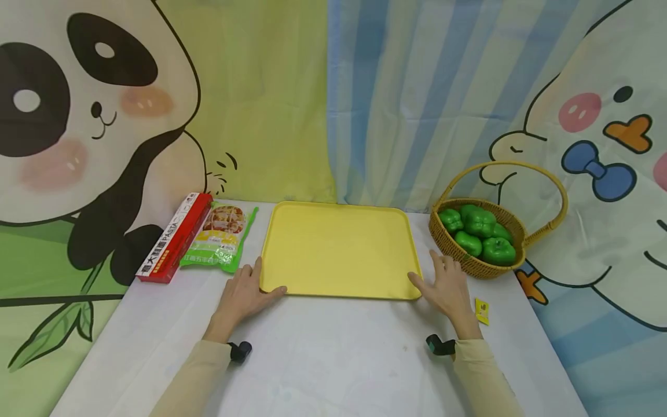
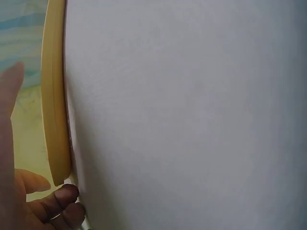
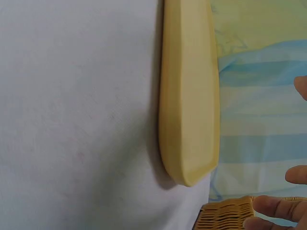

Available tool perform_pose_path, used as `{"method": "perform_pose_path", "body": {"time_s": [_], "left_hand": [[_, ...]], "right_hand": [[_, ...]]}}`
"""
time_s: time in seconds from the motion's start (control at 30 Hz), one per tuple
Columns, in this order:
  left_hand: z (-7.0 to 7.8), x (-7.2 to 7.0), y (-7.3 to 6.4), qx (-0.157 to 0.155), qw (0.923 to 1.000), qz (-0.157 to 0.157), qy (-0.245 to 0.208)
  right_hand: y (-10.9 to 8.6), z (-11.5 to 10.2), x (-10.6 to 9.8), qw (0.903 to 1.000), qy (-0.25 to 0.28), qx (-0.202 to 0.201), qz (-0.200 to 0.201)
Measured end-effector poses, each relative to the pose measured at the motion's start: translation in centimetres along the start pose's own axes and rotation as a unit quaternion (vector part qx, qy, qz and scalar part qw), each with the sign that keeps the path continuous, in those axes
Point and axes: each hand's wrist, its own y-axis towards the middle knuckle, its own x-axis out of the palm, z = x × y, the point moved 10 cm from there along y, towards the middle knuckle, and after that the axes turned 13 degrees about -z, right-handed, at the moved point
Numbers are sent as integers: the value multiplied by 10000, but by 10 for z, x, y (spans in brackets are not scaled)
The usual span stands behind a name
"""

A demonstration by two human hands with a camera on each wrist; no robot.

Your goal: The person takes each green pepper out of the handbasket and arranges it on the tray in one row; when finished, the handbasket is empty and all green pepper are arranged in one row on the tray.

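One flat yellow rectangular tray with rounded corners (image 1: 341,252) lies on the white-covered table (image 1: 333,353), between the hands. Bare left hand (image 1: 244,292) sits at the near-left corner, thumb over the front rim, fingers relaxed along the side; bare right hand (image 1: 445,284) is spread by the near-right corner, thumb at the rim, other fingers off it. Neither looks clenched; firm contact, can't tell from where I stand. Risks, my guess: uneven pressure skews the tray; sliding right bumps the round tan wicker basket (image 1: 445,246) of glossy green peppers (image 1: 479,223); sliding left nudges the green-edged plastic food packet (image 1: 219,234).
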Motion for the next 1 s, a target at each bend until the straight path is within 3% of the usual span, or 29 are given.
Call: {"method": "perform_pose_path", "body": {"time_s": [0.3,0.73,1.0], "left_hand": [[0,5,3,8,9996,-239,-117],[-2,7,7,-30,9996,-265,-107],[-5,13,9,-48,9986,-446,-278]], "right_hand": [[4,9,-33,9985,-331,-69,420],[8,37,-61,9977,-399,238,493],[13,60,-76,9969,-386,502,469]]}}
